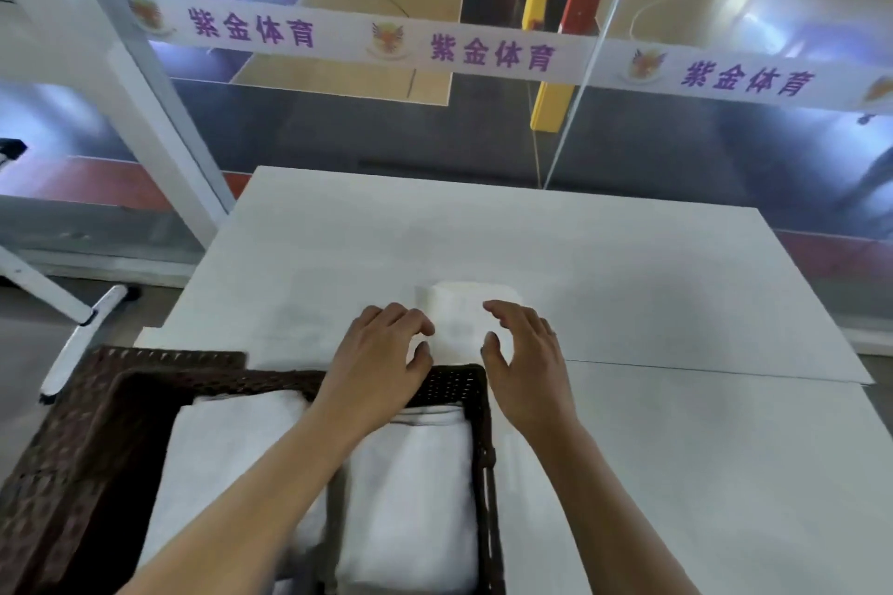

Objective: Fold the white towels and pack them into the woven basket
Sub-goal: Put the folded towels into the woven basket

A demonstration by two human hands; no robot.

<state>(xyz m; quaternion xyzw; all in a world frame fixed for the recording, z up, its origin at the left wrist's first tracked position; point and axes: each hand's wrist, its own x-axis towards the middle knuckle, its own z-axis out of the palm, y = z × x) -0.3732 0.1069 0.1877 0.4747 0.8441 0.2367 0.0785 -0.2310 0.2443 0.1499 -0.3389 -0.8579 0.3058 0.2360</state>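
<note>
A folded white towel lies on the white table just beyond the far rim of the dark woven basket. My left hand sits at the towel's left edge with its fingers curled loosely against it. My right hand hovers at the towel's right edge, fingers relaxed and spread. Whether either hand grips the towel is unclear. Inside the basket lie two folded white towels, one on the left and one on the right, partly hidden by my left forearm.
The white table stretches far and right, with a seam running across it. A glass wall with a purple-lettered banner stands behind the table. A white metal frame stands at the left on the floor.
</note>
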